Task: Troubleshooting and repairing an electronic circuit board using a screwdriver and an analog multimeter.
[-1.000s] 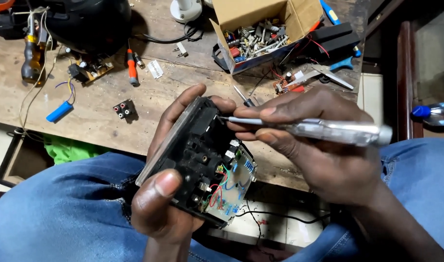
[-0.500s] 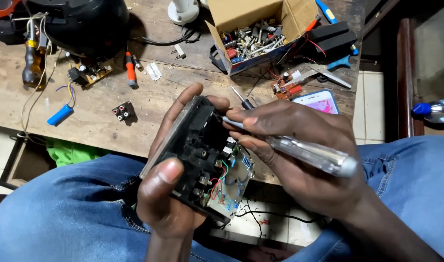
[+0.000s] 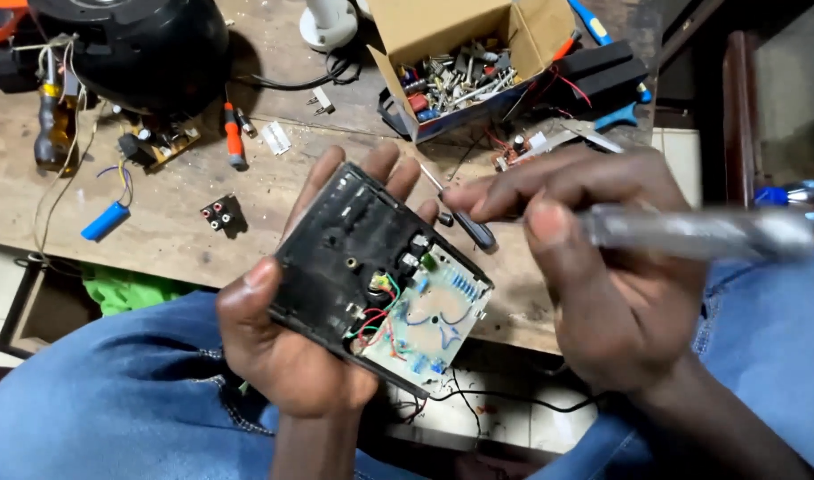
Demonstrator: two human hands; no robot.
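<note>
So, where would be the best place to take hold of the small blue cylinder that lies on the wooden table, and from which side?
Grip the blue cylinder across its middle, from above, I would say. It lies flat and slanted on the wooden table, its long sides bare; thin wires leave its upper end, so avoid that end.

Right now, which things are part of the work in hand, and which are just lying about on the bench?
In hand:
- left hand holding black casing with circuit board
- right hand holding clear-handled screwdriver

Lying about:
- cardboard box of parts
- blue cylinder
- orange-handled tool
- black connector block
- round black housing
</note>
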